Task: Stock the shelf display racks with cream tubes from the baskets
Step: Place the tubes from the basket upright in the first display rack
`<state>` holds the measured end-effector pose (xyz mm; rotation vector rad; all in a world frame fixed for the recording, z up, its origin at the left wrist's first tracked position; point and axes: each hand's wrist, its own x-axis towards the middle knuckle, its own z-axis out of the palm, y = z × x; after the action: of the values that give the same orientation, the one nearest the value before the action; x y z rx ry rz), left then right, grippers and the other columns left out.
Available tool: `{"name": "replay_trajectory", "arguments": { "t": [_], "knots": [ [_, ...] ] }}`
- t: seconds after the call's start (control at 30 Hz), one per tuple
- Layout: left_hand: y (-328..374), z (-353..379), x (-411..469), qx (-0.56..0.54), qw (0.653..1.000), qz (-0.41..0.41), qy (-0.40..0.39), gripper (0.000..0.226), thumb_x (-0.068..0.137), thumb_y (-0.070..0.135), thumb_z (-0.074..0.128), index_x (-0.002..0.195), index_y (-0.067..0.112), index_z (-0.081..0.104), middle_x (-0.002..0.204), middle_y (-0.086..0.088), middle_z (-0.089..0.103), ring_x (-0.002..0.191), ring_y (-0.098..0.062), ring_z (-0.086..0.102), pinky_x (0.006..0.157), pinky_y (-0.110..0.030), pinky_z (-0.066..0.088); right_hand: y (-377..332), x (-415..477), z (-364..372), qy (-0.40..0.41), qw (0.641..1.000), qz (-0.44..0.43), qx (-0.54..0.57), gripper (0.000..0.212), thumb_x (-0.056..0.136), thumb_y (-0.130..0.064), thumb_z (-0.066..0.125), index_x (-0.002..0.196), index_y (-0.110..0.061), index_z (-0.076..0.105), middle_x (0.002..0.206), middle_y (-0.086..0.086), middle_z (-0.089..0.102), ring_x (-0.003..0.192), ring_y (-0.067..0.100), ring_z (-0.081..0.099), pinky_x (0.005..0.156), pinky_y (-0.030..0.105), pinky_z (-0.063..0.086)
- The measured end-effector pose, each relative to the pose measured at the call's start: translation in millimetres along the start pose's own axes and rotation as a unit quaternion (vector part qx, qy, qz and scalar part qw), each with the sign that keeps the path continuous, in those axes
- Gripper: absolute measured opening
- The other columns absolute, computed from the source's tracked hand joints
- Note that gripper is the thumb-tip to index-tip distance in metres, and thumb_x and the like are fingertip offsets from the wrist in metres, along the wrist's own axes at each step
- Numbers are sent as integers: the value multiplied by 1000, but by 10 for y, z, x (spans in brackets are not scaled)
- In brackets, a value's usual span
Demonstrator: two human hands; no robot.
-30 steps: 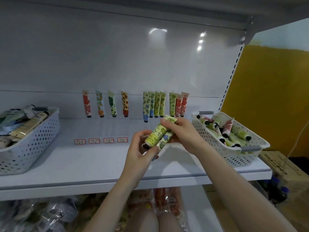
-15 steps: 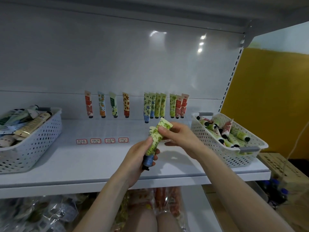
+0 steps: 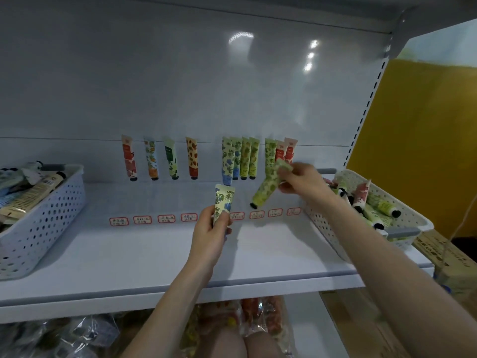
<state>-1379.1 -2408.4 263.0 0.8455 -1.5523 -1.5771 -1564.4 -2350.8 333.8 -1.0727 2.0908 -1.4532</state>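
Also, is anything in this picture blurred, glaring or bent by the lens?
Head view: the right hand and its green tube are motion-blurred; the left hand and blue-flowered tube look sharper; lamp glare spots the back panel; the wide lens curves the shelf edge.

Shelf (image 3: 129, 254): white. Back panel (image 3: 180, 86): pale grey.
Left basket (image 3: 44, 223): white, round-hole pattern. Right basket (image 3: 320, 224): cream, same holes.
Labels (image 3: 142, 219): white, red borders.
In left hand (image 3: 210, 235), blue-flower tube (image 3: 224, 200): pale green ground, dark green leaves.
In right hand (image 3: 300, 179), leaf-print tube (image 3: 267, 187): light green, black cap.
Row of tubes (image 3: 192, 158): red-and-cream, orange fruit, green leaf, orange spots, then blue-flower, yellow-green, red.
Wall (image 3: 426, 138): mustard yellow.
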Motion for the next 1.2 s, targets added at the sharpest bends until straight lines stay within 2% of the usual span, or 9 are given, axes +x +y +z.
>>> {"name": "replay_trajectory", "arguments": {
  "t": [0.07, 0.17, 0.23, 0.33, 0.43, 0.57, 0.7, 0.87, 1.2],
  "knots": [
    [-5, -8, 68, -8, 1000, 4, 0, 15, 98, 21, 44, 109, 16, 52, 87, 2, 57, 76, -10, 55, 64, -20, 43, -19, 245, -58, 35, 994, -30, -99, 16, 95, -16, 49, 79, -17, 52, 77, 9, 58, 72, 21, 54, 73, 38, 48],
    [-24, -17, 159, -10, 1000, 12, 5, 14, 98, 22, 44, 106, 17, 54, 85, 2, 58, 74, -10, 55, 59, -19, 41, -86, 545, -85, 102, 971, -68, -204, 20, 91, -14, 54, 74, -5, 58, 69, 15, 58, 65, 20, 50, 62, 28, 38],
    [-48, -27, 216, -19, 1000, 15, 4, 14, 98, 22, 45, 105, 15, 54, 83, 0, 59, 72, -10, 55, 58, -20, 40, -126, 691, -60, 141, 962, -93, -216, 23, 88, -10, 57, 84, 11, 63, 74, 24, 62, 65, 21, 50, 57, 27, 38],
    [-99, -20, 289, -33, 999, 13, 1, 13, 97, 22, 46, 103, 15, 55, 76, 1, 57, 68, -9, 53, 54, -18, 39, -121, 885, 17, 163, 957, -104, -217, 23, 87, -10, 59, 87, 13, 63, 80, 26, 65, 65, 22, 50, 59, 31, 42],
    [-141, -6, 344, -48, 999, 11, 1, 16, 96, 21, 46, 105, 11, 56, 67, 4, 53, 62, -8, 50, 49, -13, 39, -92, 1054, 99, 161, 954, -90, -235, 24, 85, -7, 56, 90, 16, 61, 74, 30, 58, 62, 20, 44, 56, 28, 36],
    [-165, 0, 388, -59, 998, 16, -4, 10, 96, 19, 46, 99, 18, 56, 77, 1, 60, 66, -8, 54, 50, -11, 41, -42, 1196, 161, 147, 953, -66, -257, 23, 84, -5, 57, 88, 17, 61, 66, 20, 49, 59, 20, 42, 52, 26, 34],
    [-203, 6, 427, -65, 998, 15, -2, 11, 96, 18, 46, 101, 17, 56, 80, -2, 61, 66, -8, 55, 50, -11, 41, -35, 1282, 176, 137, 952, -64, -268, 23, 86, -8, 59, 91, 14, 63, 80, 27, 65, 65, 25, 51, 67, 29, 43],
    [-259, 10, 450, -56, 998, 14, -6, 17, 96, 18, 47, 107, 10, 56, 79, -2, 61, 61, -4, 54, 49, -10, 40, -43, 1352, 186, 134, 948, -63, -283, 22, 88, -10, 58, 94, 11, 63, 90, 27, 67, 79, 36, 61, 88, 41, 48],
    [-280, -11, 460, -49, 999, 4, 3, 18, 96, 21, 47, 110, 15, 56, 86, 0, 63, 68, -7, 57, 52, -11, 42, -40, 1389, 211, 122, 938, -69, -318, 23, 90, -12, 58, 93, 11, 63, 91, 25, 68, 85, 39, 64, 89, 47, 48]
  ]
}}
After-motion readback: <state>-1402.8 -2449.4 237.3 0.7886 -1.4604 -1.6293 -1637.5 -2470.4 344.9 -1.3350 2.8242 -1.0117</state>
